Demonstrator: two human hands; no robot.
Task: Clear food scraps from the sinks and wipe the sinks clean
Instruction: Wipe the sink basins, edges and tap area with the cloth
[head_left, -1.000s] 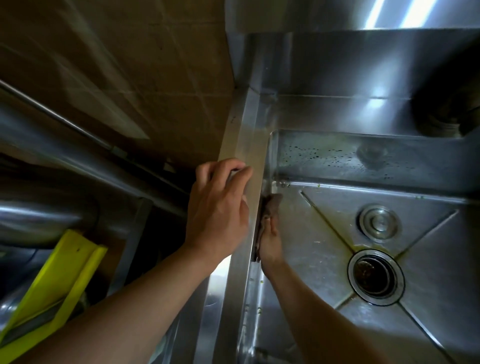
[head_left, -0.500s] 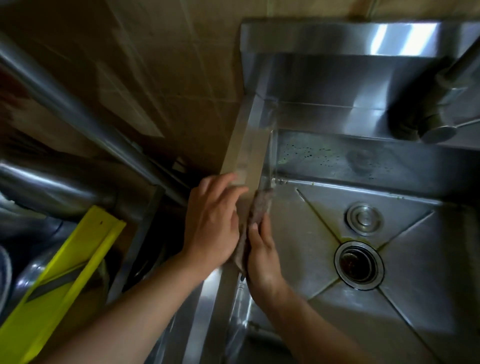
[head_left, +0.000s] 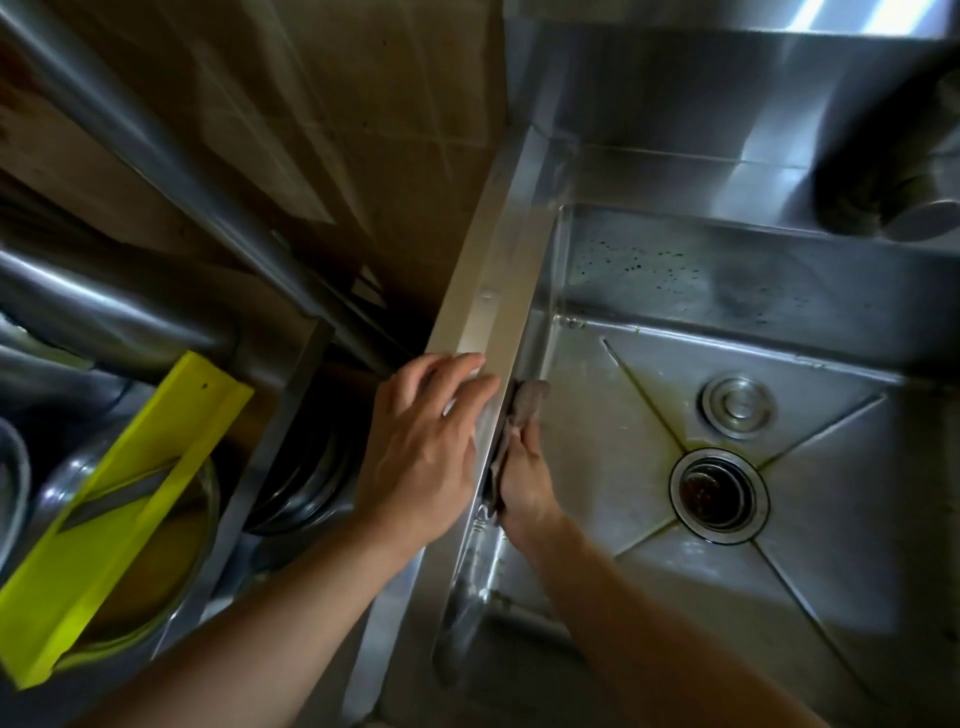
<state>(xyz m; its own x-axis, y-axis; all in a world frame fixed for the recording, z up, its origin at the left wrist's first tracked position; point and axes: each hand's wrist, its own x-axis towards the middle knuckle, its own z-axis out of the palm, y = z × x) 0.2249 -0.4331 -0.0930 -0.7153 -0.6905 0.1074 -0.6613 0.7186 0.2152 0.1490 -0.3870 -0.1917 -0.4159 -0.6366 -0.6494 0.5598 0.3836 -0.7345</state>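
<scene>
A stainless steel sink (head_left: 613, 467) fills the right of the head view. Its drain (head_left: 718, 496) holds dark scraps, and small dark specks dot the back wall (head_left: 649, 270). My left hand (head_left: 421, 452) rests flat on the sink's left rim (head_left: 488, 301), fingers straight. Inside the basin my right hand (head_left: 524, 483) presses a brownish cloth (head_left: 524, 402) against the left inner wall. The cloth's top sticks out past my fingertips; its lower part is hidden behind my hand.
A round metal plug (head_left: 737, 405) lies just behind the drain. The faucet base (head_left: 893, 192) stands at the back right. Left of the sink, a yellow slicer (head_left: 119, 509) lies over a glass bowl (head_left: 156, 582), beside metal pipes and stacked pans.
My right hand with the cloth slid toward me along the left wall, then away again toward the far corner. My left hand stayed on the rim. The camera view shifted slightly.
</scene>
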